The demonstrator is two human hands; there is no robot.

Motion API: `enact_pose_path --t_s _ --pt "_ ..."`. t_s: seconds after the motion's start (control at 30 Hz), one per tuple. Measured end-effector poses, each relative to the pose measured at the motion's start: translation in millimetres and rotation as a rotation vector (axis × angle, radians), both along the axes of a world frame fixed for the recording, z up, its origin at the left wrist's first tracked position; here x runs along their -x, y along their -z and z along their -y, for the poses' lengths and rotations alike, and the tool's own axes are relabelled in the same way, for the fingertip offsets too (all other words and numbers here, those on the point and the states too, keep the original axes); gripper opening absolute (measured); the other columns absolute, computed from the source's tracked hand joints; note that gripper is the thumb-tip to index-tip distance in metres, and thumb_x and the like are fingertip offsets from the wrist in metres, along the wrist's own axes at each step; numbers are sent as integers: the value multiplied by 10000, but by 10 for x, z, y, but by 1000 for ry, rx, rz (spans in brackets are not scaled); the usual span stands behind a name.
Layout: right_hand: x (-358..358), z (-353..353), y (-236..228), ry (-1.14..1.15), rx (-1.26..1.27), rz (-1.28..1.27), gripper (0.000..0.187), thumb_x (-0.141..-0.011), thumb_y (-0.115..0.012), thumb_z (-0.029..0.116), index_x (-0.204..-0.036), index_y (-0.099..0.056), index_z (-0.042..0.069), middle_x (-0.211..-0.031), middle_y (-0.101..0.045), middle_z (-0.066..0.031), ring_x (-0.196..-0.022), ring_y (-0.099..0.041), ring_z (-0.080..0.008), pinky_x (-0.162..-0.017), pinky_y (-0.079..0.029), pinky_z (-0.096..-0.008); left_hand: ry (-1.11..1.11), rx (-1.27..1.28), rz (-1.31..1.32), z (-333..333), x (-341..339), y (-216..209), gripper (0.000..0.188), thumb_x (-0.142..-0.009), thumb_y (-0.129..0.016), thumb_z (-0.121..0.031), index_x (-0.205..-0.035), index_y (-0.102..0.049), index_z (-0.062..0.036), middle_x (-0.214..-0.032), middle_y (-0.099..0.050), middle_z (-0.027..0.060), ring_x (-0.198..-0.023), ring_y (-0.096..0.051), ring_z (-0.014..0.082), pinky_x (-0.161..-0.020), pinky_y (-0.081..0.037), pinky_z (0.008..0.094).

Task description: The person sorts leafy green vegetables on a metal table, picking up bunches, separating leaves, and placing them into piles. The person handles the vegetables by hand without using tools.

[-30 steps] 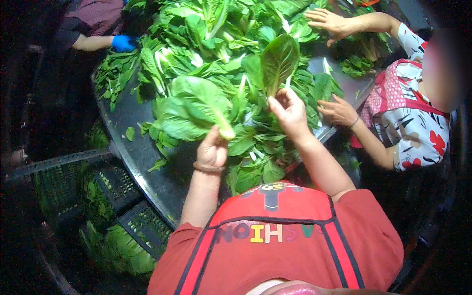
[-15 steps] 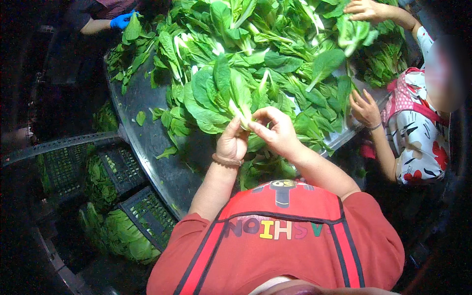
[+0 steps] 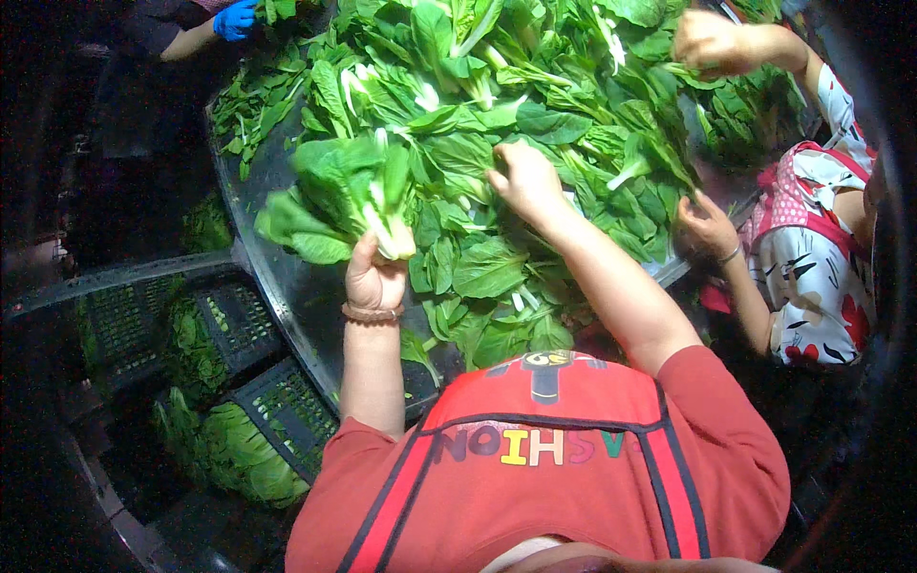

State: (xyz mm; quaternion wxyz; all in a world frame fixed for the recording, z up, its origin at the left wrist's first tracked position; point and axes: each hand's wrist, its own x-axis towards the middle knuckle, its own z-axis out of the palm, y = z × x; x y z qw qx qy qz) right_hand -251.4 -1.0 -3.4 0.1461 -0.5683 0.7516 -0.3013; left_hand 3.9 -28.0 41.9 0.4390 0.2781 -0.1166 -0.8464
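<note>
My left hand (image 3: 375, 277) is closed around the pale base of a leafy green head (image 3: 349, 196) with broad green leaves and white stalks. Its leaves fan out to the far left, above the dark table (image 3: 296, 282). My right hand (image 3: 529, 181) is over the middle of a large pile of loose greens (image 3: 487, 267). Its thumb and fingers are curled at the leaves, and whatever lies between them is hidden. A brown band (image 3: 373, 313) circles my left wrist.
To the right, a co-worker's hands (image 3: 709, 227) are at the pile's edge. A blue-gloved hand (image 3: 235, 19) of another person shows at the far left. Below the table's metal edge (image 3: 287, 320), black crates (image 3: 287, 411) stand beside green heads (image 3: 250, 454).
My hands have parted. The left has carried the leafy head leftward, and the right has left its base and moved over the pile. The co-worker's far hand and the blue-gloved hand have shifted.
</note>
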Motion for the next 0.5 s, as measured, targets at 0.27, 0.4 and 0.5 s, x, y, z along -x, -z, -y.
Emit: enact_pose_path --t_s 0.27,0.4,0.5 --pt "357 31 -265 9 63 40 293 -701 -671 267 -856 -619 24 -864 -593 -86 -813 -561 -247 -747 -453 -343 39 -104 -315 -199 336 -59 430 -769 -640 -138 -1170 -501 -67 -1194 -526 85 -1102 -500 255 -969 -377 459" --pt "586 -342 -898 96 14 1364 316 -788 -613 275 -972 -608 18 -911 -610 -41 -852 -556 -146 -738 -440 -319 63 -187 -449 -234 363 70 419 -770 -646 -158 -1164 -514 -100 -1184 -537 83 -1087 -504 296 -958 -385 469" --pt "807 -532 -160 151 -425 958 315 -790 -624 312 -940 -582 38 -790 -601 -40 -725 -533 -131 -686 -425 -295 72 -241 -438 -209 485 174 385 -757 -667 -174 -1118 -548 -114 -1162 -549 62 -1081 -499 299 -942 -398 459"
